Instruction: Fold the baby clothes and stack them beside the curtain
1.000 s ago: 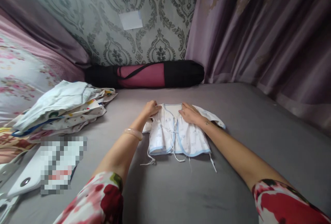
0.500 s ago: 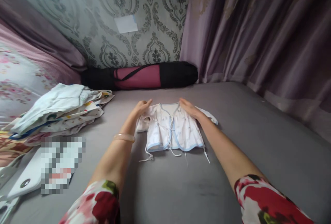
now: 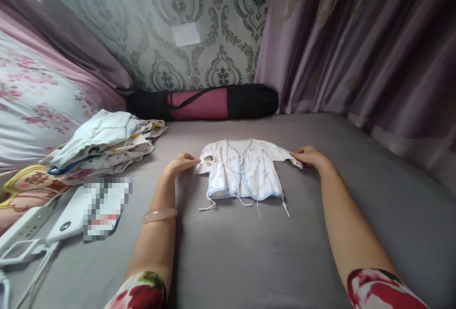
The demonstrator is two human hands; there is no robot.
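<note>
A small white baby shirt with blue trim and loose tie strings lies spread flat, front side up, on the grey sheet. My left hand pinches the cuff of the sleeve on the left. At the other side, my right hand has its fingers closed on the end of the right sleeve. Both sleeves stretch outward from the body of the shirt. The ties hang over the front and past the lower hem.
A pile of folded clothes lies to the left. Nearer are a white power bank, a blurred-out flat object, a power strip and cables. Along the wall rests a black and maroon roll bag. Purple curtains hang at right.
My hands have moved from the shirt's shoulders outward and down to the sleeve ends. The right sleeve now lies straighter and further out. The view has shifted slightly.
</note>
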